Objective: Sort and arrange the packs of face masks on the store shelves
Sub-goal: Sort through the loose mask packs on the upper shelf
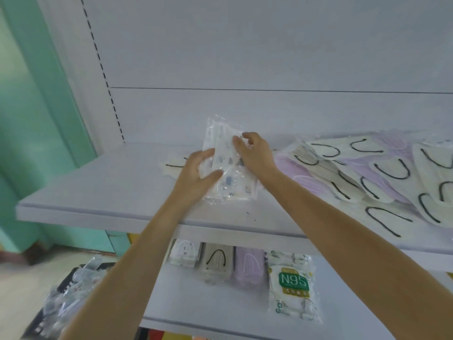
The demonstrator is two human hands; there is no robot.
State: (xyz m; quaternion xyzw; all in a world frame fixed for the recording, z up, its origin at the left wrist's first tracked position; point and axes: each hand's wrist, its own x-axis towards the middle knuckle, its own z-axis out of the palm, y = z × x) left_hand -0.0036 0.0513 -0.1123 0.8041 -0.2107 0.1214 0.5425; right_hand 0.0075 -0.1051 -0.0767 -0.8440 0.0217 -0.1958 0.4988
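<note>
We hold a clear plastic pack of white face masks printed with small grey-blue figures [228,165] over the middle of the pale grey upper shelf [98,187]. Its near end is low to the board and its far end tilts up toward the back panel [245,45].

Our left hand [198,173] lies against the pack's left side with fingers and thumb almost straight and spread. Our right hand [255,153] curls its fingers and pinches the far right edge. Both bare forearms reach in from the near side.

Just left of the pack a cream mask pack with a black loop [171,165] lies flat. To the right is a loose heap of cream packs with black ear loops [392,182] and lilac packs [289,168].

On the lower shelf [196,310] a row runs left to right: a white pack [185,253], a beige pack [217,263], a lilac one [248,266] and a pack with a green N95 label [293,283]. Near left on the floor, a dark basket [68,290] holds more clear packs, beside a teal wall [36,94].
</note>
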